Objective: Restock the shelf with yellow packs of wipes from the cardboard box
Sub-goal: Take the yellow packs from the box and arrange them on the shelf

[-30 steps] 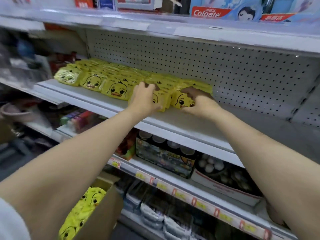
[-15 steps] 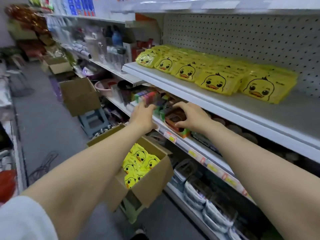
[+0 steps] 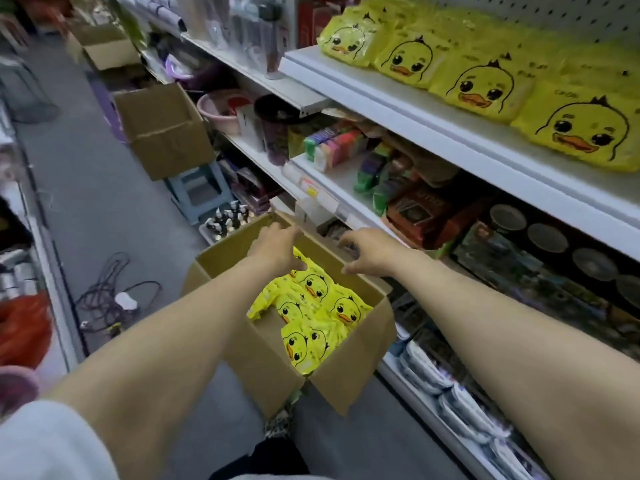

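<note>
We hold our left hand (image 3: 277,245) and right hand (image 3: 372,252) over the open cardboard box (image 3: 349,372), fingers loosely spread, gripping nothing. Inside it lie yellow packs (image 3: 322,306).

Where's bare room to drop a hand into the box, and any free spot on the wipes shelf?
In the cardboard box, bare floor shows at the left, between the wall and the loose packs; the right side is crowded. On the shelf, only a front strip before the row of packs is bare.
</note>
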Tool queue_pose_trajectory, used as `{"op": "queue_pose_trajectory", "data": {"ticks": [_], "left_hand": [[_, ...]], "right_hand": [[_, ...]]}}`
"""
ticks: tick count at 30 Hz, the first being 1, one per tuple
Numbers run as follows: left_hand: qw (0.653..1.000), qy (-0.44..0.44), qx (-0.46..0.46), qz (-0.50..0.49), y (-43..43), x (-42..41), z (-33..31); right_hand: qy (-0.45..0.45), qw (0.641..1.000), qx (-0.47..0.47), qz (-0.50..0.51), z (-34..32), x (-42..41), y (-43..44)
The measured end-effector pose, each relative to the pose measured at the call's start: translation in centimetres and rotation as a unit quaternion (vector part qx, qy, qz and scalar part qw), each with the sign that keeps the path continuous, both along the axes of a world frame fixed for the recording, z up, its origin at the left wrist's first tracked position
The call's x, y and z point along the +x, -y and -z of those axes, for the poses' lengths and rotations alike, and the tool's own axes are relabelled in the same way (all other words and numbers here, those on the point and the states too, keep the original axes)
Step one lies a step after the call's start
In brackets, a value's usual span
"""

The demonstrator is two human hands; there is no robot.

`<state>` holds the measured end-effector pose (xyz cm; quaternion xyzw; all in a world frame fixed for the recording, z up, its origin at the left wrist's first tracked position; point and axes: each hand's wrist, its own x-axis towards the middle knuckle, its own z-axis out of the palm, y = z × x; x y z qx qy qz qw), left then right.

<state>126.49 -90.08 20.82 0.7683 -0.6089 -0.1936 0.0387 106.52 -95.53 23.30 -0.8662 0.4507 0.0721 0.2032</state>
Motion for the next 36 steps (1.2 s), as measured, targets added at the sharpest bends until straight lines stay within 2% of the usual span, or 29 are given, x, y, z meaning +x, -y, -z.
{"op": "queue_pose_trajectory", "data": {"ticks": [8, 12, 16, 23, 28, 32, 36], "left_hand": [[0.987, -0.042, 0.154, 0.032, 3.8, 9.0, 11.7], [0.978, -0.055, 0.198, 0.044, 5.2, 11.5, 17.8], [0.972, -0.078, 0.212, 0.063, 7.4, 12.2, 23.2], [0.968, -0.091, 0.207, 0.108, 10.6, 10.5, 31.3], [0.967, -0.096, 0.186, 0.148, 11.7, 9.7, 35.0], [0.968, -0.068, 0.174, 0.167, 12.2, 9.9, 36.3], [0.957, 0.013, 0.178, 0.23, 12.5, 9.7, 36.4]], "right_hand": [[-0.062, 0.981, 0.171, 0.06, 12.6, 6.9, 2.9], [-0.082, 0.953, 0.271, 0.111, 19.8, 8.1, 2.4], [-0.083, 0.922, 0.332, 0.182, 26.2, 8.8, 1.6], [-0.088, 0.892, 0.364, 0.254, 33.6, 9.5, 0.8], [-0.096, 0.881, 0.371, 0.276, 36.6, 10.4, 0.3], [-0.106, 0.876, 0.369, 0.293, 37.9, 10.9, -0.3], [-0.132, 0.886, 0.365, 0.253, 38.6, 11.8, -0.8]]}}
